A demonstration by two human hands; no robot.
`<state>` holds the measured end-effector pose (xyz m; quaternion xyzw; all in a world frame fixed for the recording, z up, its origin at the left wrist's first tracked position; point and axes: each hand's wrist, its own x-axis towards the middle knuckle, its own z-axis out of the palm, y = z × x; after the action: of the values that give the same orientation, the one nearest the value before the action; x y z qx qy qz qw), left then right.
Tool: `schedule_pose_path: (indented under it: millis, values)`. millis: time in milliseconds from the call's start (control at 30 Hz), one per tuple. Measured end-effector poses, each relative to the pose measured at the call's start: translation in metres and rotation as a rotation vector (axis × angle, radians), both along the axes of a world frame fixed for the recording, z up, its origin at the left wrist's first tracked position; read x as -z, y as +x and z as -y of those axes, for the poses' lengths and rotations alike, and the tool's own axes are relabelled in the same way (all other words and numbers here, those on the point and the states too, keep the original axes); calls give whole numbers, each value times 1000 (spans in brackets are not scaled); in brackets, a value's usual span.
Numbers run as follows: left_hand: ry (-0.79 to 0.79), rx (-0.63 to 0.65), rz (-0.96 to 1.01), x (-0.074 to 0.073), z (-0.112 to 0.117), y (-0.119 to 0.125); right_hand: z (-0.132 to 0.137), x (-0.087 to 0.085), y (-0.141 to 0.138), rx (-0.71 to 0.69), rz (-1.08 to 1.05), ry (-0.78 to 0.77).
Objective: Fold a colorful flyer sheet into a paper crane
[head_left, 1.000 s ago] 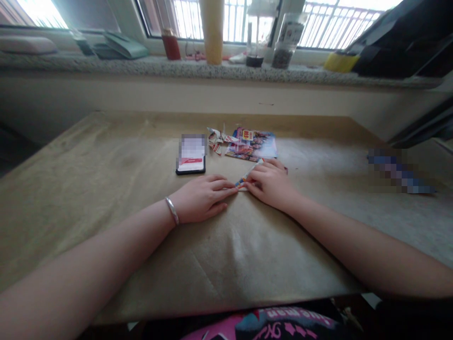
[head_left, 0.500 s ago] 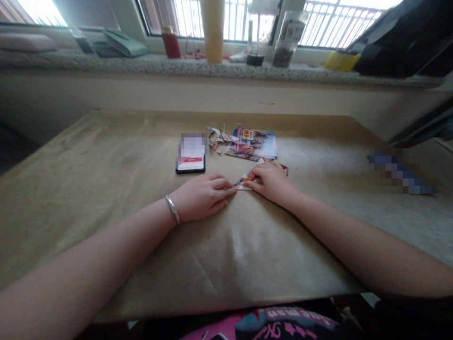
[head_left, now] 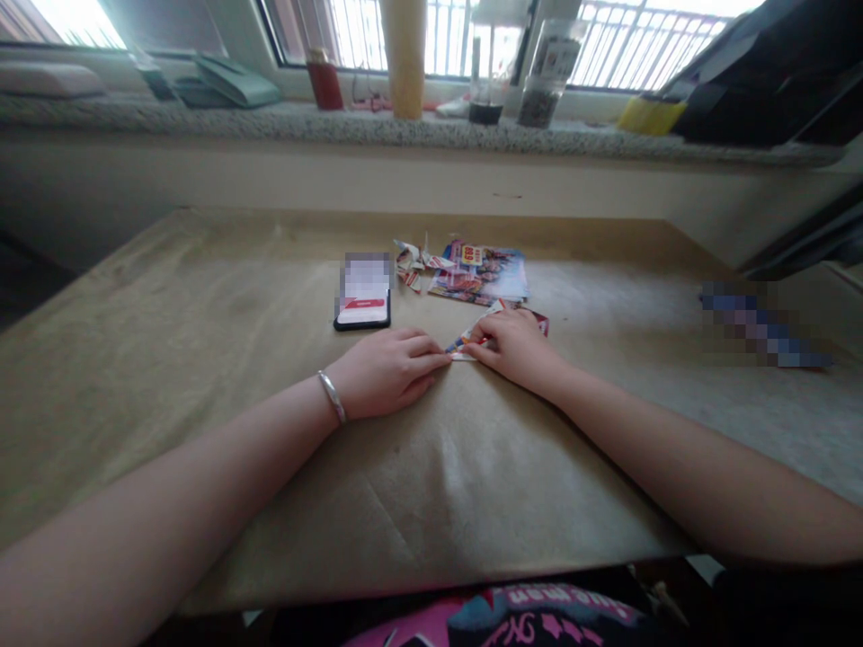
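A small piece of folded, colourful printed paper (head_left: 495, 310) lies on the table between my hands, largely covered by the right one. My right hand (head_left: 516, 343) is closed over it, fingers bent and thumb pressed near its lower edge. From the left, my left hand (head_left: 397, 368) reaches in with fingers stretched out low over the table. Its fingertips touch the paper's pointed left corner. A silver bangle (head_left: 332, 397) circles the left wrist.
Behind my left hand lies a phone (head_left: 364, 314) with its screen lit. Crumpled paper scraps (head_left: 408, 261) and a printed leaflet (head_left: 502, 274) are farther back. A blurred blue object (head_left: 761, 328) lies far right. Bottles and containers line the granite windowsill (head_left: 256, 121).
Little differs. My left hand has shifted very slightly, with its fingertips still at the paper's corner. The right hand keeps its place on the paper.
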<state>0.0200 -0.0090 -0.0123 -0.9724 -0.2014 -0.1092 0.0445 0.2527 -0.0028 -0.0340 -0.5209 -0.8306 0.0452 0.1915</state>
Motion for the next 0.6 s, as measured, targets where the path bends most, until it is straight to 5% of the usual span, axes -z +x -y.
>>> schedule_pose_path:
  millis: [600]
  values:
    - [26, 17, -55, -1, -2, 6, -1, 1, 1, 3, -9, 1]
